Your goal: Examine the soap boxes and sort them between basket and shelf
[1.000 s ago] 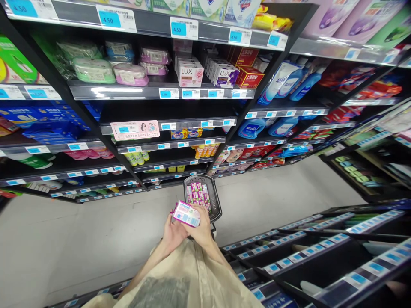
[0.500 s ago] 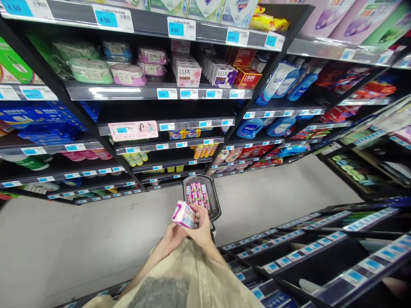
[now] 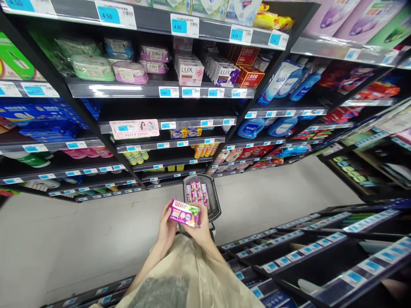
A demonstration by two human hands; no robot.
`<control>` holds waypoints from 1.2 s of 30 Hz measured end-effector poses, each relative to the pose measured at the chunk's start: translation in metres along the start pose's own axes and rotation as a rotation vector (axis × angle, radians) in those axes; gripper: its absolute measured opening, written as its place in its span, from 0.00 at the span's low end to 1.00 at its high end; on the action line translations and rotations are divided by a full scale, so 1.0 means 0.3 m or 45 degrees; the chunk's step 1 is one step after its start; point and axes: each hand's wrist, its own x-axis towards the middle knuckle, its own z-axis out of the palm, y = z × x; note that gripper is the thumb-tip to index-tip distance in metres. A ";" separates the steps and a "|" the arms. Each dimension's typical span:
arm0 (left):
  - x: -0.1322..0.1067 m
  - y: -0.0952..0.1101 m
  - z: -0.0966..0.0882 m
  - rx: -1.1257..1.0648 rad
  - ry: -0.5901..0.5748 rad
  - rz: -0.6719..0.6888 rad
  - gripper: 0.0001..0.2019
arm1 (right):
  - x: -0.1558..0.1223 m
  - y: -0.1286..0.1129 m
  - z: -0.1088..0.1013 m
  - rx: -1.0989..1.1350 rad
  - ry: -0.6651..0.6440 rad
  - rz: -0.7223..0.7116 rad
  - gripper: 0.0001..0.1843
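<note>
A purple and white wrapped soap pack (image 3: pixel 185 213) with green fruit printed on it is held level in front of my body, its printed front facing up. My left hand (image 3: pixel 166 226) grips its left end, fingers closed on the edge. At the opposite end, my right hand (image 3: pixel 201 225) is closed round the pack's right side. Just beyond my hands stands a dark grey shopping basket (image 3: pixel 212 188). Several similar purple packs (image 3: pixel 197 192) lie in rows inside it; the nearest part is hidden by the pack and my right hand.
Ahead rises a black shelf unit (image 3: pixel 167 113) with price tags along its edges. It carries LUX soap boxes (image 3: pixel 190 73), wrapped soap dishes (image 3: pixel 93 67) and blue detergent bottles (image 3: pixel 251 128). Another shelf rack (image 3: pixel 321 252) stands close on my right. Pale floor (image 3: pixel 128 231) lies between them.
The soap pack has been turned from a white, tilted side to its purple printed front. My left hand has shifted from beneath it to its left end. The basket looks unmoved.
</note>
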 end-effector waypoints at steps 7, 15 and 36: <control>-0.032 0.042 0.020 -0.023 0.094 0.152 0.24 | 0.005 0.024 -0.012 -0.014 -0.037 0.105 0.42; -0.035 0.061 0.009 0.035 0.087 0.185 0.21 | -0.003 0.046 -0.012 -0.037 -0.064 0.137 0.42; -0.019 0.037 0.005 0.181 0.046 0.244 0.23 | 0.001 0.050 -0.023 -0.043 -0.028 0.188 0.41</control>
